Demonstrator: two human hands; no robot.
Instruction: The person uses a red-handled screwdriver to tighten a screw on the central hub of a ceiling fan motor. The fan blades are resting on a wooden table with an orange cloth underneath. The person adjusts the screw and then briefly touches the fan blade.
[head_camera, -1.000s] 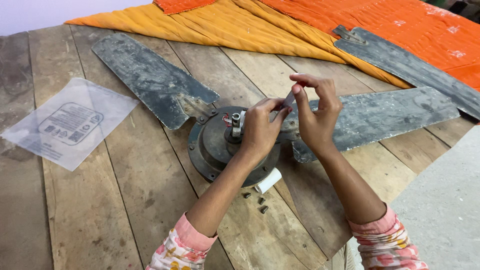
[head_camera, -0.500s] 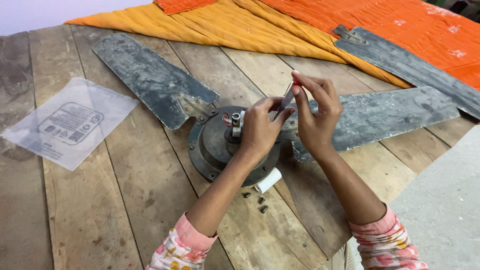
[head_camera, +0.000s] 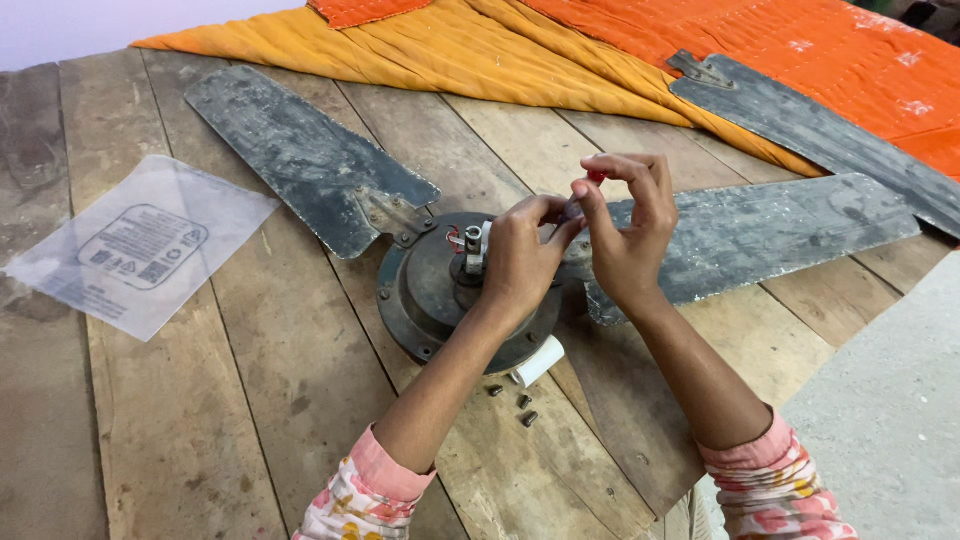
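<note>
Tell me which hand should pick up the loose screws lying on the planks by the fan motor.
Probably the left hand: its forearm passes right beside the screws and the white cylinder. The right hand sits farther off and pinches a small red-tipped piece.

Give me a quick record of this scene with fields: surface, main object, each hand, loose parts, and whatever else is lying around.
Surface: wooden plank table
Main object: ceiling fan motor with dusty grey blades
Left hand: over the motor hub, fingertips pinching a small part
Right hand: pinching a small red-tipped piece against the left fingertips
Loose parts: white cylinder, three dark screws
Other: clear plastic bag, orange quilt
</note>
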